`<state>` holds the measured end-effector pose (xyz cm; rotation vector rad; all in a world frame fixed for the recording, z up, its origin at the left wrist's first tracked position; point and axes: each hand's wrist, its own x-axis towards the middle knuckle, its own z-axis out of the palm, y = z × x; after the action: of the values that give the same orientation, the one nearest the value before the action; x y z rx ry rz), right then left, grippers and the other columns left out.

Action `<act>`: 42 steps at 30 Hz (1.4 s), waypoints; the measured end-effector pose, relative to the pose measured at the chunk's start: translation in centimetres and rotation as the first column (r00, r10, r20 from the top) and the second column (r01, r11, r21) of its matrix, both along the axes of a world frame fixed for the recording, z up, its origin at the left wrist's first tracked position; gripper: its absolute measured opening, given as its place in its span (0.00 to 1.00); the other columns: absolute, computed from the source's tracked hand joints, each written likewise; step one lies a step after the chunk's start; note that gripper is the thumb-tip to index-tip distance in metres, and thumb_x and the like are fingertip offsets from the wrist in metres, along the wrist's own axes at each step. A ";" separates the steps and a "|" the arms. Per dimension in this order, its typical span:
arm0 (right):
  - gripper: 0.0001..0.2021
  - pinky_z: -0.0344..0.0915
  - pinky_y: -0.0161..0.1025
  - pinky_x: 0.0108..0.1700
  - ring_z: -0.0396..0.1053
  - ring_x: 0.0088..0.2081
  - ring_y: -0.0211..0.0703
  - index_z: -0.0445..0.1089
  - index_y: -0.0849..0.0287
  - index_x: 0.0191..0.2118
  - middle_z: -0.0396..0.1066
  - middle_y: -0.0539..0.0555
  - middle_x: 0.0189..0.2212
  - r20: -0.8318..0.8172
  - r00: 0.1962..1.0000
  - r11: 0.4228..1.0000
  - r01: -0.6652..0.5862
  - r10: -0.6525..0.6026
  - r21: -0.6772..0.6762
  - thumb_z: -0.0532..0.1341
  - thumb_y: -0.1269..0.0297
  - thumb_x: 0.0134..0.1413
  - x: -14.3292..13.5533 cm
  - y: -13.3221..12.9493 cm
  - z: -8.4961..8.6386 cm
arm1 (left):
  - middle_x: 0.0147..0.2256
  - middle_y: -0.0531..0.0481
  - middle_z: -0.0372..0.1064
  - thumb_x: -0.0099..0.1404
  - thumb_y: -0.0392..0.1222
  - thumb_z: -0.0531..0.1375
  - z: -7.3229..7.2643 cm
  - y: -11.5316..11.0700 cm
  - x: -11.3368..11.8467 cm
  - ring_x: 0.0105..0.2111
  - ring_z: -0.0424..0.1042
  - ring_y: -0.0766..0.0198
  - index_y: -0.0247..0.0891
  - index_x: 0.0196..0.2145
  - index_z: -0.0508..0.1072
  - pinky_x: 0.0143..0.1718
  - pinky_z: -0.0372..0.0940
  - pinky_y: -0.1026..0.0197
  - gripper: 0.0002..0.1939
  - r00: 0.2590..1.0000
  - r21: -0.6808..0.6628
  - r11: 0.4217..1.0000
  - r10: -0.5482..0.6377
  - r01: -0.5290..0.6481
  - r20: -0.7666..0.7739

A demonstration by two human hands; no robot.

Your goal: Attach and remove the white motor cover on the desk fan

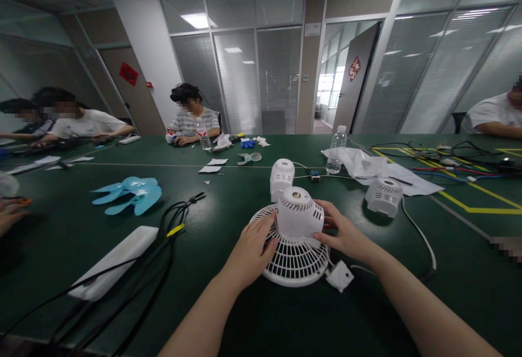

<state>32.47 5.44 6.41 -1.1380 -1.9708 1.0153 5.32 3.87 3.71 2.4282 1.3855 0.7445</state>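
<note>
A white fan motor housing (299, 218) rests on top of a round white fan grille (296, 270) on the table in front of me. My right hand (340, 232) grips the housing's right side, with thumb and fingers curved against it. On the left, my left hand (255, 243) lies over the grille with fingers stretched out, their tips close against the housing; exact contact is unclear. A small white square part (340, 276) sits at the grille's right edge. Just behind stands a second white housing (282, 176), and a third white housing (384, 198) with a cable is to the right.
Blue fan blades (136, 191), a white power strip (118, 262) and black cables (173, 237) lie left. Beyond are a pale blade (249, 158), a water bottle (337, 148) and crumpled white sheeting (359, 162). Wires (448, 156) spread far right. Several people sit around the table.
</note>
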 end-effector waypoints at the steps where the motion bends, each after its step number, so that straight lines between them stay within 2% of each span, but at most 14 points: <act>1: 0.34 0.66 0.51 0.55 0.65 0.55 0.50 0.46 0.46 0.62 0.58 0.55 0.59 -0.005 1.000 1.000 -0.005 0.005 -0.001 0.64 0.62 0.54 0.0 0.0 0.0 | 0.64 0.47 0.51 0.68 0.45 0.51 0.0 0.0 0.0 0.63 0.53 0.54 0.44 0.66 0.46 0.62 0.51 0.43 0.31 1.000 -0.003 1.000 -0.002 0.002 0.000; 10: 0.35 0.66 0.53 0.54 0.65 0.54 0.51 0.49 0.46 0.61 0.57 0.56 0.59 -0.005 1.000 0.999 -0.012 0.011 -0.048 0.66 0.61 0.51 0.4 0.1 0.3 | 0.65 0.48 0.51 0.68 0.44 0.51 0.3 -0.1 0.0 0.63 0.52 0.54 0.45 0.66 0.46 0.63 0.50 0.43 0.31 1.000 -0.027 1.000 -0.007 0.007 -0.004; 17: 0.40 0.65 0.53 0.57 0.65 0.55 0.51 0.46 0.49 0.61 0.57 0.59 0.60 -0.060 0.994 0.989 -0.096 0.090 -0.113 0.69 0.64 0.46 0.8 0.0 0.5 | 0.64 0.48 0.51 0.68 0.45 0.51 0.3 -0.4 0.1 0.63 0.52 0.54 0.43 0.65 0.46 0.63 0.50 0.43 0.30 1.000 -0.032 0.999 0.016 -0.016 -0.014; 21: 0.42 0.66 0.53 0.56 0.65 0.56 0.51 0.46 0.49 0.61 0.56 0.59 0.61 -0.052 0.995 0.988 -0.093 0.087 -0.127 0.70 0.65 0.44 0.6 -0.3 1.1 | 0.65 0.47 0.50 0.69 0.44 0.50 0.2 -0.5 0.1 0.63 0.52 0.54 0.43 0.66 0.45 0.63 0.49 0.43 0.30 1.000 -0.012 1.000 0.009 -0.010 -0.020; 29: 0.40 0.65 0.56 0.56 0.65 0.56 0.53 0.47 0.49 0.62 0.58 0.59 0.60 0.004 0.998 0.992 -0.065 0.066 -0.111 0.68 0.66 0.45 0.6 -0.6 1.5 | 0.63 0.45 0.55 0.66 0.49 0.54 0.4 -0.6 0.3 0.62 0.55 0.50 0.44 0.64 0.49 0.61 0.52 0.41 0.32 0.999 -0.019 0.999 0.036 -0.037 -0.012; 35: 0.39 0.60 0.56 0.60 0.65 0.56 0.52 0.49 0.51 0.61 0.60 0.58 0.59 0.015 0.997 0.997 -0.073 0.073 -0.019 0.69 0.66 0.45 0.5 -0.8 1.5 | 0.61 0.44 0.58 0.64 0.46 0.56 0.5 -0.5 0.3 0.60 0.58 0.52 0.41 0.63 0.53 0.61 0.53 0.44 0.31 0.999 0.018 1.000 0.011 -0.011 0.039; 42: 0.39 0.63 0.53 0.58 0.65 0.55 0.51 0.49 0.53 0.61 0.61 0.58 0.57 0.041 0.996 0.997 -0.079 0.079 0.006 0.68 0.66 0.46 0.5 -0.8 1.6 | 0.59 0.44 0.59 0.64 0.46 0.57 0.3 -0.6 0.7 0.59 0.59 0.51 0.41 0.62 0.55 0.60 0.54 0.43 0.30 0.997 0.014 0.999 0.043 -0.044 0.065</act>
<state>32.92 4.60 7.96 -1.0927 -2.0647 1.0314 6.01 3.24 4.06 2.3705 1.4171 0.8401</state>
